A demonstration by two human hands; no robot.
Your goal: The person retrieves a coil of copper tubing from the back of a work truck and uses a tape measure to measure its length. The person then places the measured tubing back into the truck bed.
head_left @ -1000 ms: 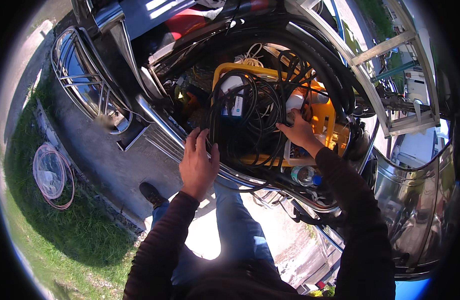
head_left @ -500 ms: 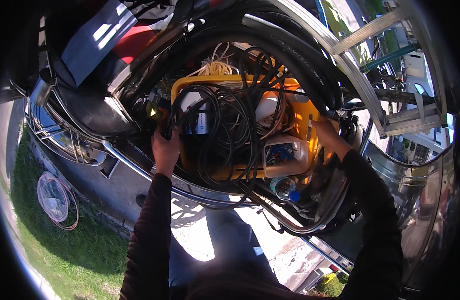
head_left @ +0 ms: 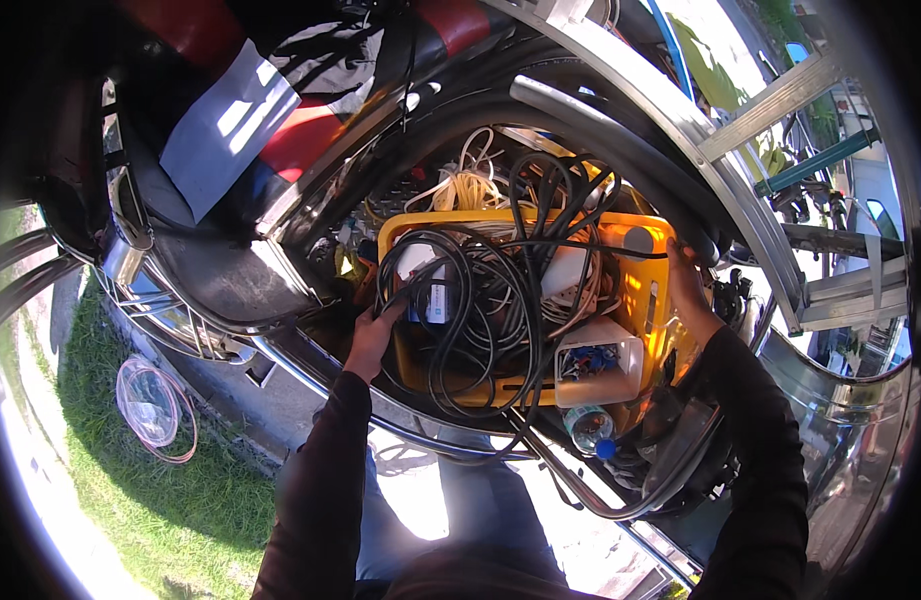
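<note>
A yellow plastic crate (head_left: 652, 300) stands in front of me, filled with tangled cable. Loops of black cable (head_left: 467, 345) lie on top and spill over its near side. My left hand (head_left: 368, 345) is closed at the crate's left rim, fingers partly hidden against the black loops. At the upper right corner my right hand (head_left: 686, 288) is closed over the rim. Inside the crate are a white box with a blue label (head_left: 437, 300), pale coiled cable (head_left: 592, 290) and a white tub (head_left: 620, 372) of small blue pieces.
A clear bottle with blue cap (head_left: 588, 428) lies beside the crate's near side. Thick black tubing (head_left: 600, 130) arches behind it. An aluminium ladder (head_left: 730, 190) stands at the right, and a metal rail (head_left: 460, 452) runs in front. A pinkish coil (head_left: 155, 408) lies on grass at left.
The view has shifted, so the whole scene sits lower and further right. My right hand has slid up the crate's right end toward its far corner. My left hand stays at the left end.
</note>
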